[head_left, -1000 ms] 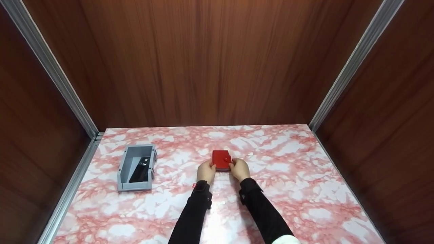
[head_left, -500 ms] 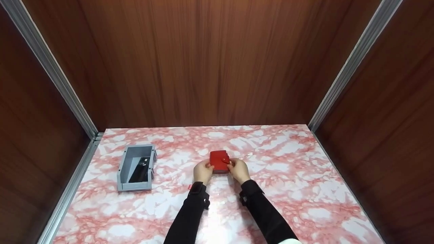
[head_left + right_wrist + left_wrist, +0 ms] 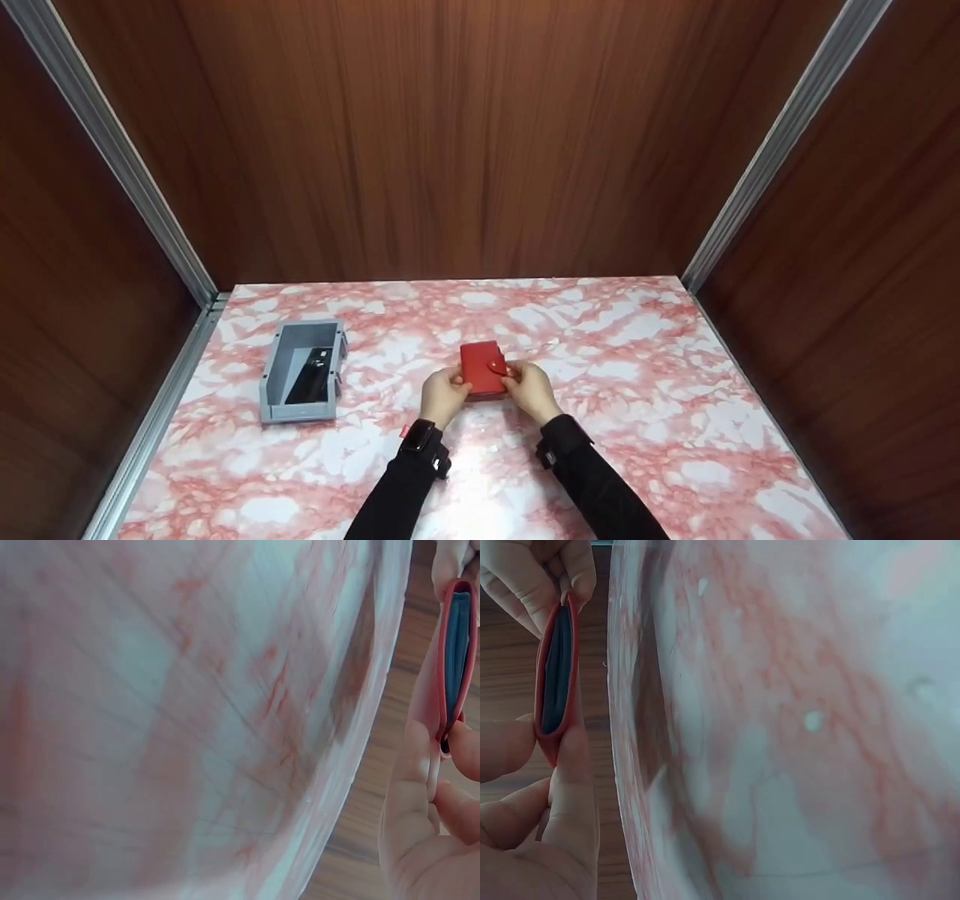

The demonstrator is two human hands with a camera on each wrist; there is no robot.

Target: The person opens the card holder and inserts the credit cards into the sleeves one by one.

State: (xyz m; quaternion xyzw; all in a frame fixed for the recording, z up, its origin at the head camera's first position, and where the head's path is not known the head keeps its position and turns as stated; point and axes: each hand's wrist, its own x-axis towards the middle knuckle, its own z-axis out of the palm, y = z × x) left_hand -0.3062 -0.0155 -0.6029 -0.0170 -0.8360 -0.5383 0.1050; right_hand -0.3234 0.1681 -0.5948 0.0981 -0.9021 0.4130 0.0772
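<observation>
A red wallet [image 3: 481,367] with a small snap strap on its right side is held between both hands in the head view. My left hand [image 3: 442,396] pinches its left edge between thumb and fingers. At the right edge, close by the strap, the right hand [image 3: 533,391] pinches it the same way. The left wrist view looks into the end of the wallet [image 3: 559,679], where dark inner leaves sit between the red covers. From the right wrist, the wallet [image 3: 457,652] also shows end-on, raised over the table surface, with fingers at both sides.
A grey plastic bin [image 3: 298,412] stands at the left of the pink-and-white marbled table [image 3: 637,420]. Inside it leans a black, phone-like slab [image 3: 309,379]. Brown wood-grain panels [image 3: 465,142] close off the back and both sides, with metal rails in the corners.
Both hands have brought the wallet toward the person and slightly left. The left hand has shifted outward to the left. The bin and the black slab have stayed put.
</observation>
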